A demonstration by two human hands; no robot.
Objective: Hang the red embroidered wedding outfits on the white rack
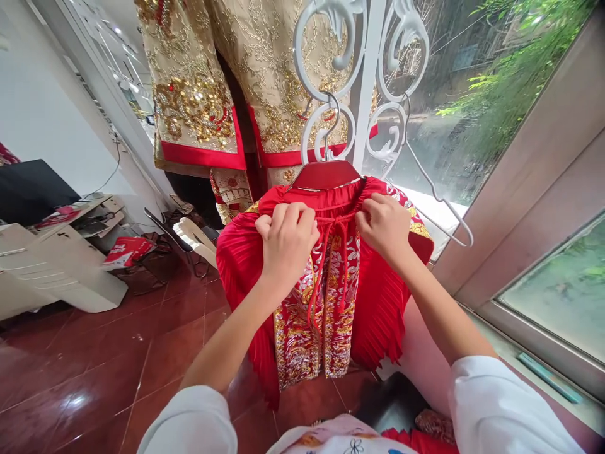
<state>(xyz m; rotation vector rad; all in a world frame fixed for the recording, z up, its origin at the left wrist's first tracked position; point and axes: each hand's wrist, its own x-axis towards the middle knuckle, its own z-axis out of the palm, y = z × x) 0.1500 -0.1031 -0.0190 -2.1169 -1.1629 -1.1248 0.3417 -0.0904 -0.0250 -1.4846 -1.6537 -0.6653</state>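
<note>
In front of me a red pleated skirt (380, 309) with gold and silver embroidered panels hangs on a dark red hanger (326, 175). The hanger's metal hook goes up to a white scrolled stand (363, 75). My left hand (288, 243) is closed on the left part of the skirt's waistband, fingers curled over the cloth. My right hand (385, 227) grips the waistband on the other side, below the hanger's right end. Between the hands a red cord (340, 221) is tied at the front, its ends dangling over the embroidery. My fingertips are partly hidden in the fabric.
A cream and gold embroidered garment (274, 82) with red hems hangs behind. On the right, a bare wire hanger (439, 198) hangs from the stand beside a window (501, 82). A white desk (51, 265) stands at the left on the red tiled floor (108, 366).
</note>
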